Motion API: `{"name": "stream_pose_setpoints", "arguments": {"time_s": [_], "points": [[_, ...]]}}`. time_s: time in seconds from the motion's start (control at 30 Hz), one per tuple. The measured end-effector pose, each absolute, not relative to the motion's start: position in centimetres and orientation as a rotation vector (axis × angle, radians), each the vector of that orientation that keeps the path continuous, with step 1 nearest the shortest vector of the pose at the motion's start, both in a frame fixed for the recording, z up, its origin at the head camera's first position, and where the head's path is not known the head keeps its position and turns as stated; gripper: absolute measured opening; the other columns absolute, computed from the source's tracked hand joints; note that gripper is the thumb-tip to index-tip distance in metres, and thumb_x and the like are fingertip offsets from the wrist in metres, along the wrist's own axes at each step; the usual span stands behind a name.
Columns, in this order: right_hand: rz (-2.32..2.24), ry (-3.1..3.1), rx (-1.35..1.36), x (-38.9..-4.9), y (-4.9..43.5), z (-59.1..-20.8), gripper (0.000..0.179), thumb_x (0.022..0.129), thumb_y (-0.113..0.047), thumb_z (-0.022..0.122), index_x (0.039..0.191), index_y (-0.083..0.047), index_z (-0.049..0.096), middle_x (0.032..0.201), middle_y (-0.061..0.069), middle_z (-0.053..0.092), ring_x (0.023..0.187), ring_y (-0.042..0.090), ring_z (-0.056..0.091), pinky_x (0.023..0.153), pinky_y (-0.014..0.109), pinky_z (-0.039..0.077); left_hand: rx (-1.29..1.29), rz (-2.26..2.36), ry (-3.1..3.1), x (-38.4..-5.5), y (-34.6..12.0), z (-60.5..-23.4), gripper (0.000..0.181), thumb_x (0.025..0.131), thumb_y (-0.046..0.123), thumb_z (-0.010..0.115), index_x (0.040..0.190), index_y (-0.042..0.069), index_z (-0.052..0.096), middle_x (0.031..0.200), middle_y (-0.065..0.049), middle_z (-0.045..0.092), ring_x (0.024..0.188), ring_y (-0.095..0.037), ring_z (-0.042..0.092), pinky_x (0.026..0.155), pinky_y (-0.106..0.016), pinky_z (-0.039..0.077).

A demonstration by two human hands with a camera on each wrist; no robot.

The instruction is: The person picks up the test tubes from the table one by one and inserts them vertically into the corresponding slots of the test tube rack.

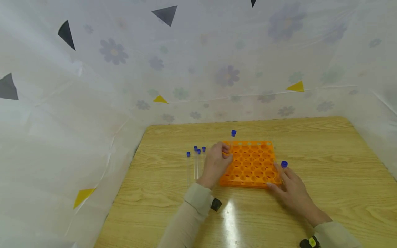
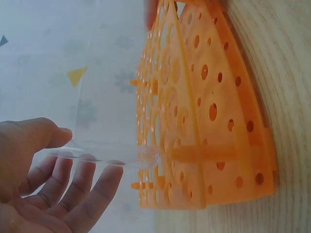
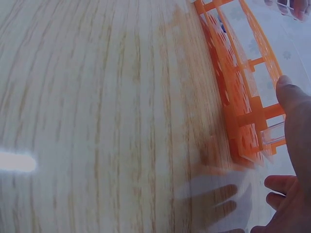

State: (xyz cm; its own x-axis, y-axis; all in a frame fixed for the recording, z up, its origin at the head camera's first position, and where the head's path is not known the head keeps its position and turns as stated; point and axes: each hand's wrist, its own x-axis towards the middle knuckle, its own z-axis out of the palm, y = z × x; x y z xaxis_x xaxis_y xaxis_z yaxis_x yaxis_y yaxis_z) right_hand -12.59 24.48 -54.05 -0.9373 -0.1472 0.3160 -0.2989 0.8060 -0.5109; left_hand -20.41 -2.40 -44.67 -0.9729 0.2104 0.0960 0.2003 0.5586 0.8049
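Observation:
An orange test tube rack [image 1: 246, 184] with round holes in its tiers stands on the table. My left hand [image 1: 214, 164] pinches a clear test tube [image 2: 107, 153] between thumb and fingertips at the rack's left side. The blue cap [image 1: 234, 133] of that tube points up, and its lower end is at the top tier in the left wrist view. My right hand [image 1: 294, 193] holds the rack's front right corner, thumb [image 3: 291, 94] against the upper edge. Beside those fingers, another blue-capped tube [image 1: 284, 164] stands at that corner.
Several clear tubes with blue caps [image 1: 188, 154] lie on the wood-grain table [image 1: 155, 203] left of the rack. White flowered sheeting [image 1: 192, 69] hangs behind the table and along its sides. A small black object [image 1: 216, 204] shows beside the left cuff.

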Motion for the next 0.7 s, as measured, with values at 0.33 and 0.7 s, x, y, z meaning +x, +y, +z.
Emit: {"name": "stream_pose_setpoints", "arguments": {"time_s": [0.33, 0.7], "points": [[0.863, -2.779, 0.32, -12.5, 24.5, -54.0, 0.078, 0.092, -0.035, 0.069, 0.155, -0.008, 0.03, 0.131, 0.025, 0.051, 0.116, 0.046, 0.051, 0.093, 0.064, 0.039, 0.399, 1.467, 2.704, -20.0, -0.8, -44.6, 0.022, 0.092, 0.016, 0.069, 0.11, 0.01, 0.057, 0.103, -0.002, 0.061, 0.083, -0.008, 0.058, 0.069, -0.019, 0.052], [0.863, -2.799, 0.271, -12.9, 23.8, -54.5, 0.079, 0.094, -0.039, 0.067, 0.157, -0.011, 0.027, 0.131, 0.025, 0.049, 0.115, 0.048, 0.048, 0.094, 0.067, 0.037, 0.512, 1.498, 2.68, -19.4, 0.2, -44.5, 0.023, 0.092, 0.017, 0.069, 0.11, 0.011, 0.057, 0.104, -0.003, 0.062, 0.086, -0.007, 0.058, 0.071, -0.019, 0.052]]}}
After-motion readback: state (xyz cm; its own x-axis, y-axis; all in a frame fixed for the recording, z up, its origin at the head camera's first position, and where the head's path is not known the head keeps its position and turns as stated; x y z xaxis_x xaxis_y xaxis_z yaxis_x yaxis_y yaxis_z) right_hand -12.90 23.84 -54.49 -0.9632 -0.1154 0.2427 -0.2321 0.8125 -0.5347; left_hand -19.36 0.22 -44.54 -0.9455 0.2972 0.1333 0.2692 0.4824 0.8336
